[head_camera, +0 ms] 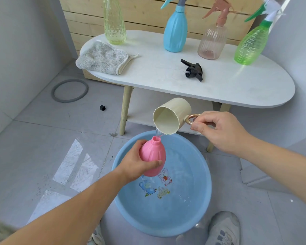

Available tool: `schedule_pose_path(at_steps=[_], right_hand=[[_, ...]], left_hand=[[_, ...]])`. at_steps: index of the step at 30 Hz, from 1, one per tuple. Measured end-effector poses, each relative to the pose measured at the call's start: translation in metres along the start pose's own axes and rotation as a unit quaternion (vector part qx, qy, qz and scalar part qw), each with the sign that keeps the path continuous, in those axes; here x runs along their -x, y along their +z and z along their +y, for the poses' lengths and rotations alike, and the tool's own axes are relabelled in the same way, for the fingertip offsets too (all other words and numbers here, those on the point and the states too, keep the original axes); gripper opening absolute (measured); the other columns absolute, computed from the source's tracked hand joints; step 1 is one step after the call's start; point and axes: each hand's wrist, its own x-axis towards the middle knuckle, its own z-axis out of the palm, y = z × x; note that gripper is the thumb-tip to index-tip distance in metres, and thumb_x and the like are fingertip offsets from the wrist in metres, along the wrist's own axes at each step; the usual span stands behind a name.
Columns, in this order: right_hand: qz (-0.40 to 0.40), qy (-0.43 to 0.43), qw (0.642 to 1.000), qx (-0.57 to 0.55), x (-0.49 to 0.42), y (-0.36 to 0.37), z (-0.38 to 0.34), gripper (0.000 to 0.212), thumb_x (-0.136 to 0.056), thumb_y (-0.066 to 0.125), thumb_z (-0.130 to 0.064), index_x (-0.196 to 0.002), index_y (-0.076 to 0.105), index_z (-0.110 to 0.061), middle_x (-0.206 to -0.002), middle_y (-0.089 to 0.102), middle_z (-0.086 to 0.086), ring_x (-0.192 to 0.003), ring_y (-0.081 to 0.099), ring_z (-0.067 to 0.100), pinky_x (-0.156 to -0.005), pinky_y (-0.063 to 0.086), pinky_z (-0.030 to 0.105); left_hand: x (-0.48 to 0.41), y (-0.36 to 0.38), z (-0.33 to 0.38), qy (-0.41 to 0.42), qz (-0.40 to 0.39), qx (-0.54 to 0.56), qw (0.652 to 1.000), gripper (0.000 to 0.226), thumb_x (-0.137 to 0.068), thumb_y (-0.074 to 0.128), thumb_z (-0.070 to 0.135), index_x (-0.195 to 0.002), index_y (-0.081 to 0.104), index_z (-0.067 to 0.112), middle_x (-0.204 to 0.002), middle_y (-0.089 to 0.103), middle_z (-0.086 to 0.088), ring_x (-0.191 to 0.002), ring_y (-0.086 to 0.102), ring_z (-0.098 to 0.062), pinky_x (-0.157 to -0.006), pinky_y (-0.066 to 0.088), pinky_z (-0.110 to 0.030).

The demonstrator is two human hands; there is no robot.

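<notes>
My left hand [133,162] grips a pink bottle [153,155] with no cap, holding it upright over a blue basin [201,209] of water on the floor. My right hand [217,129] holds a cream cup [171,117] by its gold ring handle [191,119]. The cup is tipped on its side, and a thin stream of water [158,133] runs from its rim into the bottle's open neck. A black spray head [193,69] lies loose on the white table [237,89].
On the table stand a yellow bottle [114,22], a blue spray bottle [175,30], a pinkish clear one [213,41] and a green one [251,45], plus a grey cloth [101,58]. A grey ring [70,91] and small black cap [102,108] lie on the tiled floor. My shoes [223,228] flank the basin.
</notes>
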Motion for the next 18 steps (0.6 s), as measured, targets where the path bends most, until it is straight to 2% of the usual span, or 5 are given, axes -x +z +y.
schedule_pose_path(at_steps=[4,8,12,18], right_hand=[[-0.001,-0.011,1.000,0.001,-0.0004,0.0007,0.0012,0.017,-0.091,0.066,-0.025,-0.077,0.074,-0.020,-0.083,0.070,-0.007,-0.093,0.065,0.013,-0.088,0.046,0.028],[-0.004,-0.030,0.999,0.015,0.0002,0.0007,0.0029,0.016,-0.091,0.067,-0.024,-0.076,0.071,-0.025,-0.084,0.069,-0.010,-0.095,0.062,0.009,-0.090,0.048,0.033],[0.001,-0.062,0.997,0.038,-0.0004,0.0016,0.0056,0.017,-0.091,0.067,-0.024,-0.077,0.072,-0.018,-0.083,0.069,-0.007,-0.098,0.061,0.013,-0.090,0.048,0.040],[0.017,-0.109,0.993,0.048,-0.0019,0.0021,0.0063,0.038,-0.086,0.054,-0.046,-0.076,0.072,-0.015,-0.078,0.068,-0.005,-0.094,0.061,0.015,-0.088,0.048,0.038]], left_hand=[[0.0000,0.0003,0.0008,0.003,0.001,-0.004,1.000,0.080,-0.060,0.088,0.039,-0.130,0.050,0.033,-0.119,0.063,0.005,-0.105,0.066,-0.017,-0.072,0.059,-0.023],[-0.0001,0.0009,0.0007,0.002,0.001,-0.004,1.000,0.077,-0.060,0.087,0.038,-0.128,0.050,0.033,-0.118,0.063,0.004,-0.104,0.066,-0.017,-0.071,0.059,-0.023],[-0.0010,0.0004,-0.0012,-0.001,0.005,-0.008,1.000,0.077,-0.061,0.089,0.038,-0.128,0.051,0.033,-0.118,0.064,0.005,-0.104,0.067,-0.017,-0.078,0.062,-0.029],[-0.0009,0.0004,-0.0009,-0.004,0.001,-0.005,1.000,0.075,-0.065,0.091,0.033,-0.128,0.050,0.034,-0.118,0.062,0.005,-0.104,0.066,-0.017,-0.072,0.060,-0.024]])
